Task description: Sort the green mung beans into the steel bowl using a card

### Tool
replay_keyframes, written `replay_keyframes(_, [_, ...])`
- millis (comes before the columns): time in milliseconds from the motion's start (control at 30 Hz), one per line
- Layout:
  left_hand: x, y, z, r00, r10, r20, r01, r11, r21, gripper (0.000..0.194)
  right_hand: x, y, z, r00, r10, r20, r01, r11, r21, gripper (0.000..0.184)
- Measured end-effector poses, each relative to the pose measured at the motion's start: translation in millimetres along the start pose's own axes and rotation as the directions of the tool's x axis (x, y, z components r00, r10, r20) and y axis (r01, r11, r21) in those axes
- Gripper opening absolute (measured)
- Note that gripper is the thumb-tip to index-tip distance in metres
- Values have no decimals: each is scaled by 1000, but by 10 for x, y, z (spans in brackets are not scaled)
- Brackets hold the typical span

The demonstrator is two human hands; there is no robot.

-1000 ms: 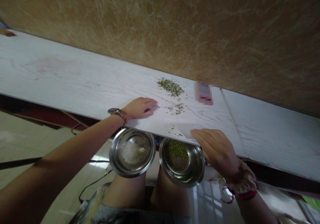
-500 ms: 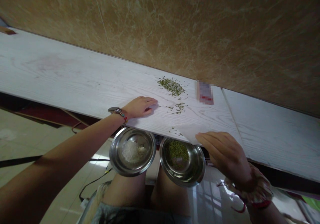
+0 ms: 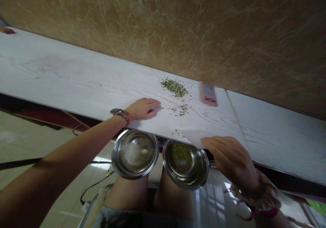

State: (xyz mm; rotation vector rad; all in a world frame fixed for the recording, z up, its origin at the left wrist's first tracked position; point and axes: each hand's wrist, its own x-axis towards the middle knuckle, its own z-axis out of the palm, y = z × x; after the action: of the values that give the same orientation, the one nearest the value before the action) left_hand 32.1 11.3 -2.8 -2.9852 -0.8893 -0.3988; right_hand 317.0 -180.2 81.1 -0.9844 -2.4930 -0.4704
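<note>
My left hand (image 3: 142,108) rests on the white tabletop (image 3: 76,75), fingers stretched out, with nothing in it. Just beyond its fingertips lie green mung beans (image 3: 175,88) in a loose patch, with a smaller scatter nearer the edge. My right hand (image 3: 229,155) pinches a thin white sheet, like paper or card (image 3: 197,137), against the table's front edge. A few beans lie beside the sheet's left end. Below it, a steel bowl (image 3: 196,173) holds more mung beans. The steel bowl (image 3: 118,156) to its left contains white grains.
A brown marbled wall (image 3: 163,27) runs along the table's back. Near it lies a small blurred-out packet or card (image 3: 209,94). Both bowls sit over my legs, under the table's front edge. A black cable (image 3: 94,187) hangs at the lower left.
My right hand has shifted very slightly to the right, still holding the white sheet. My left hand, the beans on the table and both bowls look unmoved.
</note>
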Motion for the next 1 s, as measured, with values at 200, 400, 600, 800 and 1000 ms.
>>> replay_keyframes(200, [-2, -3, 5, 1000, 6, -17, -6, 1000, -5, 35, -26, -7, -24, 1000, 4, 8, -4, 1000, -1, 26])
replay_keyframes(400, [1, 3, -4, 1000, 4, -11, -4, 1000, 3, 35, -75, -48, -55, 999, 41, -12, -41, 999, 24, 31])
replay_keyframes(600, [-6, -2, 12, 1000, 17, -21, -16, 1000, 21, 34, -30, -59, -30, 999, 43, -15, -43, 999, 15, 32])
replay_keyframes(800, [-22, 17, 20, 997, 74, -29, -72, 995, 67, 32, -13, -97, -32, 999, 24, -28, -24, 1000, 16, 26])
replay_keyframes(1000, [-26, 38, -8, 993, 118, -26, -115, 990, 84, 32, 13, -114, -21, 1000, 23, -3, -23, 1000, 13, 24])
